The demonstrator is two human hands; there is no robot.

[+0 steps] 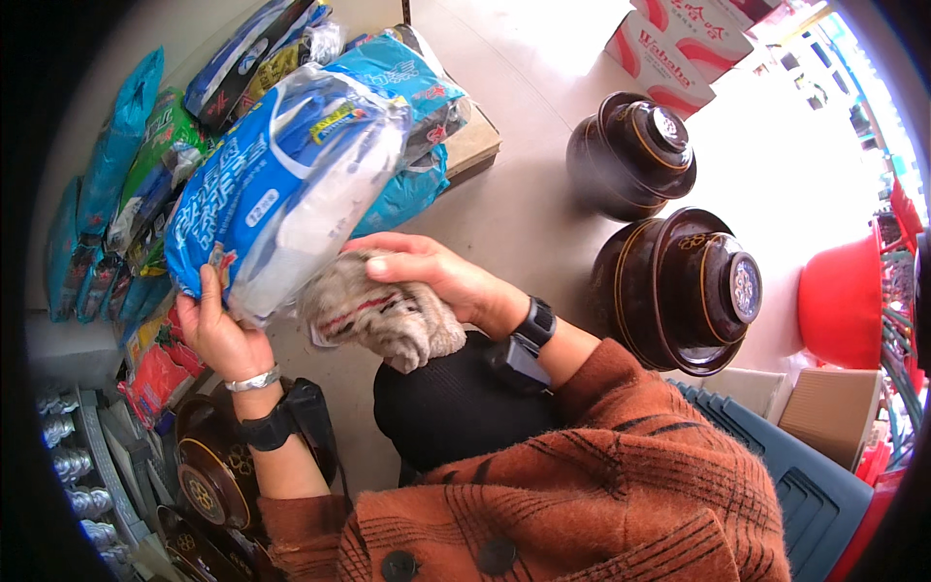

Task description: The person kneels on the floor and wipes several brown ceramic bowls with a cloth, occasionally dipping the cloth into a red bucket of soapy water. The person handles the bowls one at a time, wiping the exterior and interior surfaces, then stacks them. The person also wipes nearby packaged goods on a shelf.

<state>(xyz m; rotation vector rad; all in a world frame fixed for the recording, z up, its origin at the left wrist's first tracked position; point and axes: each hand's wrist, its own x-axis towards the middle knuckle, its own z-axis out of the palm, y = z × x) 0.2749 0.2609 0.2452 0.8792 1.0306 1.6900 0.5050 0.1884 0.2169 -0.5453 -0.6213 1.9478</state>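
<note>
My left hand grips the lower corner of a blue and clear plastic package, its thumb pressed on the front. White and blue contents, possibly gloves, show through the clear side, and the package bears writing. In my right hand is a crumpled beige cloth with a red stripe and dark marks. The cloth sits against or just below the package's lower right edge; I cannot tell whether they touch. Some fingers of both hands are hidden behind what they hold.
Several plastic-wrapped packs lean at the left. Two dark brown lidded jars stand on the floor at right, below printed cartons. Nearby are a red tub, a grey-blue plastic bin and more brown jars at lower left.
</note>
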